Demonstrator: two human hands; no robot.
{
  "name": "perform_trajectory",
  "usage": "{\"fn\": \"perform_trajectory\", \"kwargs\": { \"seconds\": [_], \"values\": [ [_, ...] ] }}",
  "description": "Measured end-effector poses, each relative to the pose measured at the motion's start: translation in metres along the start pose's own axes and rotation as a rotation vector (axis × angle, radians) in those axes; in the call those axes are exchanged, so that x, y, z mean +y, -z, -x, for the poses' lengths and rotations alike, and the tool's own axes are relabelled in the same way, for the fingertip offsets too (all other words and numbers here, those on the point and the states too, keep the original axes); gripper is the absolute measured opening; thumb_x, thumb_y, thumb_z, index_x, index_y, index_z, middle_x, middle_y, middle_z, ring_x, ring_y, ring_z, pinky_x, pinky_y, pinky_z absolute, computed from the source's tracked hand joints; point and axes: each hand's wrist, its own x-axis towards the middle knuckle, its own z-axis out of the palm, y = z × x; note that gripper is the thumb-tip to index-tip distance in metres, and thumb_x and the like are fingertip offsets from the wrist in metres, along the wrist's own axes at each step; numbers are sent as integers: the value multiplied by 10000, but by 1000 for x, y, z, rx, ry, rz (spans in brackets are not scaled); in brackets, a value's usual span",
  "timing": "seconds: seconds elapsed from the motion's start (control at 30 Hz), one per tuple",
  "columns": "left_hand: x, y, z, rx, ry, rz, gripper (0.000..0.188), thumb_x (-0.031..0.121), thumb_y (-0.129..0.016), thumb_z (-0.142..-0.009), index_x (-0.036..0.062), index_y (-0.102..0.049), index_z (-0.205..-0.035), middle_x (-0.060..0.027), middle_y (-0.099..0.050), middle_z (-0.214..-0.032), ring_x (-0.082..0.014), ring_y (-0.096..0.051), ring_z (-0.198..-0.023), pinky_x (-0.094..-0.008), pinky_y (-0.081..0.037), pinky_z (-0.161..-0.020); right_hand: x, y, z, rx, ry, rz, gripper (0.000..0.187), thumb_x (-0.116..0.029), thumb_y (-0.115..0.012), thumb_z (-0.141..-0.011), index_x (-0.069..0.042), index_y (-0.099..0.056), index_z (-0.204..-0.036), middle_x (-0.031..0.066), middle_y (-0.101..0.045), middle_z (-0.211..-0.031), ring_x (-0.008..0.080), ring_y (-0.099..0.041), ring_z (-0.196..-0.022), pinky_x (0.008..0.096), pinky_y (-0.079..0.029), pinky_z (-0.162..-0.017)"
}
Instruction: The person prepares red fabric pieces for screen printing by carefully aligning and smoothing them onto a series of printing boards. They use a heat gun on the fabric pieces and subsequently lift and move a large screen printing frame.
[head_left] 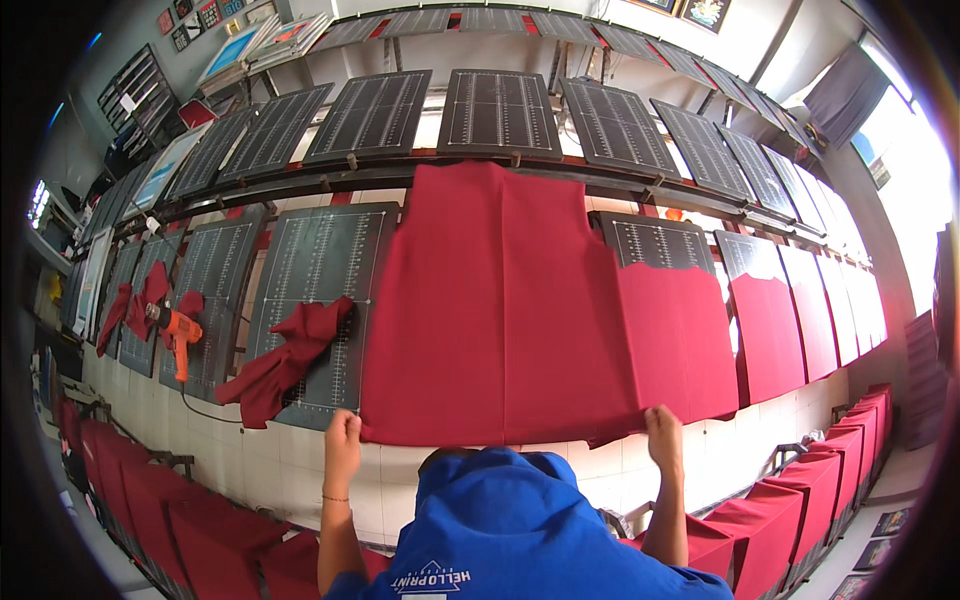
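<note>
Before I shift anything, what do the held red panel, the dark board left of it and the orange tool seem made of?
Red panel: fabric, matte, by its centre crease and soft folds; knit or woven is unclear. Dark board: rigid, slight sheen, crisp edges; possibly coated metal or plastic. Orange tool: probably moulded plastic, by its even colour; finish unclear.
</note>
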Motion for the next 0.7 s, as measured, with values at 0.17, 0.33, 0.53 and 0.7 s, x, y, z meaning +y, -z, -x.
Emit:
{"fn": "perform_trajectory", "kwargs": {
  "seconds": [0.17, 0.33, 0.53, 0.7],
  "values": [
    [-43, -26, 25, -502, 229, -202, 378, 347, -532, -1045, -9, -610, -1143, -236, -696, -1047, -364, -684, -1022, -429, -519, -869, 35, -24, 7, -524, 8, 217, 352, -297, -581, -992, -7, -682, -1165, 281, -687, -1068, 403, -674, -1057, 446, -516, -901],
    [-107, -126, -13, -236, 444, 526, 556, 444, -445, -1076, -59, -585, -1268, -194, -687, -1174, -323, -650, -1112, -399, -499, -996, 66, -120, -37, -293, -222, -527, 589, -499, -459, -1057, 10, -600, -1319, 190, -696, -1168, 322, -682, -1040, 400, -523, -902],
    [-131, -130, 24, -215, 534, 638, 502, 413, -444, -1092, -19, -607, -1290, -91, -704, -1106, -165, -674, -1009, -313, -525, -953, 170, -184, -2, -277, -442, -1156, 474, -299, -553, -1047, 35, -543, -1383, 151, -639, -1323, 267, -632, -1197, 427, -501, -1022],
    [-115, -116, 36, -330, 602, 1107, 472, 383, -489, -1083, -33, -593, -1281, -119, -669, -1258, -212, -653, -1144, -351, -509, -1002, 155, -150, 20, -494, -675, -1216, 444, -275, -507, -1066, 23, -521, -1395, 148, -638, -1311, 251, -616, -1210, 448, -470, -1066]
  ]
}}
